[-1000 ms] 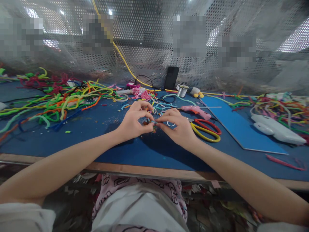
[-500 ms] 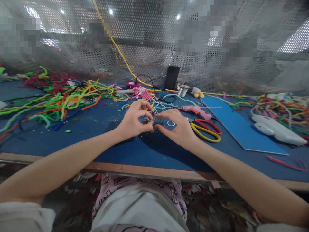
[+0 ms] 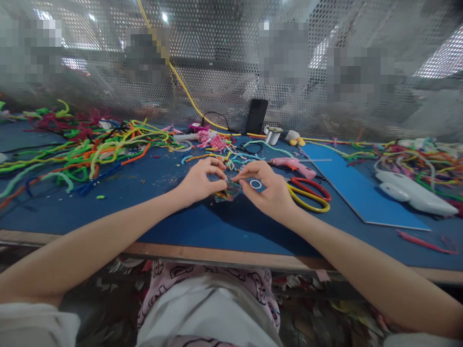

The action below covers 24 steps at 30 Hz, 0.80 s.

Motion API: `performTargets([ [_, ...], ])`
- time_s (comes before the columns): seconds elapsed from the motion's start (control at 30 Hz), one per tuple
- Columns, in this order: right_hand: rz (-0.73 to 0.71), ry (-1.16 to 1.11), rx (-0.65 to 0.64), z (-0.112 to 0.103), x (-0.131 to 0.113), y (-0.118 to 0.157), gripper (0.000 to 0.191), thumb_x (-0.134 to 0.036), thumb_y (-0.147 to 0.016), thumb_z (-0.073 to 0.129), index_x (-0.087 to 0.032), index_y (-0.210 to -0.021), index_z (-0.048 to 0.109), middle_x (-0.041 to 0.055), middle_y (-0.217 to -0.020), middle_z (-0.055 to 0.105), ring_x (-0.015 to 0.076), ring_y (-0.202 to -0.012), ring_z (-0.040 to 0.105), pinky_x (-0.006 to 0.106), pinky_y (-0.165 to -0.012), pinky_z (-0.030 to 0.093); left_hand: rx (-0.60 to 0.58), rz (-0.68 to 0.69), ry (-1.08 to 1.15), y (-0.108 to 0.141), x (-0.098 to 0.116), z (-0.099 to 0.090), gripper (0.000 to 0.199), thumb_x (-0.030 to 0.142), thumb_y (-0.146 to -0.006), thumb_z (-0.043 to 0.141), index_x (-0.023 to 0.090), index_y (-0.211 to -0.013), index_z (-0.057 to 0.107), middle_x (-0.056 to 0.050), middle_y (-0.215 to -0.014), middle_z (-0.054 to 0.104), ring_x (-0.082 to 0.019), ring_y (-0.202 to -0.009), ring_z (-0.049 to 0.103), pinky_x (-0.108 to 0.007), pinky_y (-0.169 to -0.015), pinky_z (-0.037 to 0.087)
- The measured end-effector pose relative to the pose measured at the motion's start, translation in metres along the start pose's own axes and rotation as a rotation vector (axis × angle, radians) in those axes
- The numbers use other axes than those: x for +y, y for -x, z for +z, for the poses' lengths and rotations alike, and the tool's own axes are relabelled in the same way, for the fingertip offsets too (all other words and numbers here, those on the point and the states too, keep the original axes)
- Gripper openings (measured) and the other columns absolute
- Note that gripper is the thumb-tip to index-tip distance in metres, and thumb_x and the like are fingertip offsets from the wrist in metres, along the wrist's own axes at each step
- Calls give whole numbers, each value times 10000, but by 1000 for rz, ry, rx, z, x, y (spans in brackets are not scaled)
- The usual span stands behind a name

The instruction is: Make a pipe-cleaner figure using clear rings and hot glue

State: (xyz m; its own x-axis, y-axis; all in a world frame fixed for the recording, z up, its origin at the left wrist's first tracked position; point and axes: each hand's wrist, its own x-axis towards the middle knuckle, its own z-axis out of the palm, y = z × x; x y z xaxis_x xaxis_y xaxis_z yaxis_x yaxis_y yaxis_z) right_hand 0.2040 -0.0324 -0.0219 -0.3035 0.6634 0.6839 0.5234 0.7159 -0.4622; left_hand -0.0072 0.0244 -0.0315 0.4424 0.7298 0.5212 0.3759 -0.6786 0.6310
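Observation:
Between my two hands, just above the blue tabletop, is a small see-through crinkled thing point(image 3: 227, 193), perhaps a clear plastic bag, with orange, yellow and green bits showing in it. My left hand point(image 3: 204, 179) pinches its upper left side between thumb and fingers. On the other side my right hand point(image 3: 265, 185) closes thumb and forefinger at its upper right edge. The exact grip is small and partly covered by fingers. A white ring point(image 3: 255, 184) lies by my right hand. Scissors point(image 3: 310, 193) with red and yellow handles rest right of that hand.
Fuzzy coloured stems point(image 3: 104, 149) are heaped at left, more point(image 3: 427, 164) at right. A pink glue gun point(image 3: 294, 166), a blue board point(image 3: 361, 188) and a white device point(image 3: 415, 193) lie rightward. A phone point(image 3: 256, 116) and a wire spool point(image 3: 273, 136) stand at the back.
My fingers, parted around the small item before, have closed in to its upper edge. More of the clear thing and its coloured bits shows below them.

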Motion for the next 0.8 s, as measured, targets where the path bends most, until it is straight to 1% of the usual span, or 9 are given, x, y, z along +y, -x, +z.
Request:
performTargets([
  [0.13, -13, 19, -13, 0, 0, 0, 216, -110, -863, 591, -240, -1035, 584, 63, -1018, 687, 236, -1006, 698, 407, -848, 577, -16, -6, 9, 0, 0, -1, 53, 211, -713, 702, 200, -713, 753, -50, -1087, 684, -228, -1030, 641, -454, -1023, 474],
  [0.3, 2, -14, -20, 0, 0, 0, 245, -106, -864, 593, -245, -1065, 572, 62, -1016, 713, 245, -1018, 698, 420, -854, 577, -13, -8, 28, 0, 0, 0, 46, 210, -712, 705, 200, -706, 750, -47, -1074, 686, -225, -1017, 644, -452, -1020, 477],
  [0.5, -18, 6, -42, 0, 1, 1, 252, -106, -864, 588, -246, -1072, 583, 67, -1036, 694, 256, -1054, 685, 441, -884, 569, -20, -31, 39, -1, 2, 0, 47, 196, -718, 704, 190, -703, 748, -56, -1064, 679, -221, -1020, 645, -440, -1012, 483],
  [0.6, -12, -3, -31, 0, 1, 2, 254, -112, -868, 585, -249, -1081, 583, 69, -1057, 681, 254, -1066, 683, 434, -894, 567, -25, -42, 39, -1, 3, 0, 46, 201, -722, 708, 187, -702, 747, -55, -1055, 678, -218, -1006, 649, -429, -992, 499],
  [0.8, -18, -20, -10, -2, -5, 1, 238, -122, -885, 582, -244, -1088, 567, 60, -1002, 736, 241, -1011, 717, 430, -910, 546, -25, -37, 21, -2, 2, -1, 42, 202, -718, 711, 202, -703, 750, -42, -1051, 689, -220, -984, 651, -439, -978, 506],
])
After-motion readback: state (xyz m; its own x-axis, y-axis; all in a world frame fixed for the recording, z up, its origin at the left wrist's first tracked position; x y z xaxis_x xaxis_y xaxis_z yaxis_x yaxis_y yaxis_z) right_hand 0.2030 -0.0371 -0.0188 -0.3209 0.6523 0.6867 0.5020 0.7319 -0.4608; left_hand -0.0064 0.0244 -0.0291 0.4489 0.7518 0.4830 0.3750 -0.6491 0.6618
